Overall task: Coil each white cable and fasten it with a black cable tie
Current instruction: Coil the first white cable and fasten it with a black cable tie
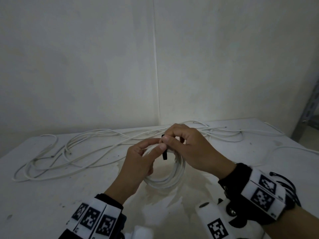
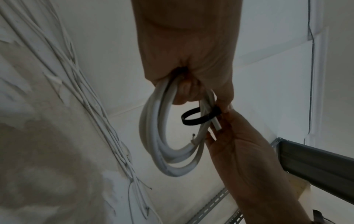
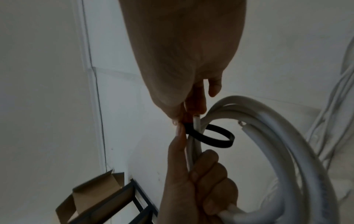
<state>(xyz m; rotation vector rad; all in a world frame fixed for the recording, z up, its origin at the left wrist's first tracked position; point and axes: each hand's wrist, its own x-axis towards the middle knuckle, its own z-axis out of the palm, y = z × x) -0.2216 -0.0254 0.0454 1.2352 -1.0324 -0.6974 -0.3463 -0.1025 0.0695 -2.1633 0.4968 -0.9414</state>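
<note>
A coiled white cable (image 1: pixel 166 181) hangs just above the white table (image 1: pixel 51 195) at the centre. My left hand (image 1: pixel 159 144) grips the coil's top, fingers curled round its strands (image 2: pixel 162 151). A black cable tie (image 1: pixel 164 154) is looped loosely round the strands. In the left wrist view the loop (image 2: pixel 191 119) stands wide, clear of the cable. My right hand (image 1: pixel 168 137) pinches the tie's ends beside the coil, as the right wrist view shows at the tie (image 3: pixel 216 137) and coil (image 3: pixel 287 151). One cut cable end (image 2: pixel 217 126) sticks out by the tie.
Loose white cables (image 1: pixel 51 161) sprawl over the table's left side, and more cables (image 1: pixel 224 133) lie along the back right. A wall rises close behind the table. A grey metal rack (image 1: pixel 309 109) stands at the right, and a cardboard box (image 3: pixel 91 197) sits off the table.
</note>
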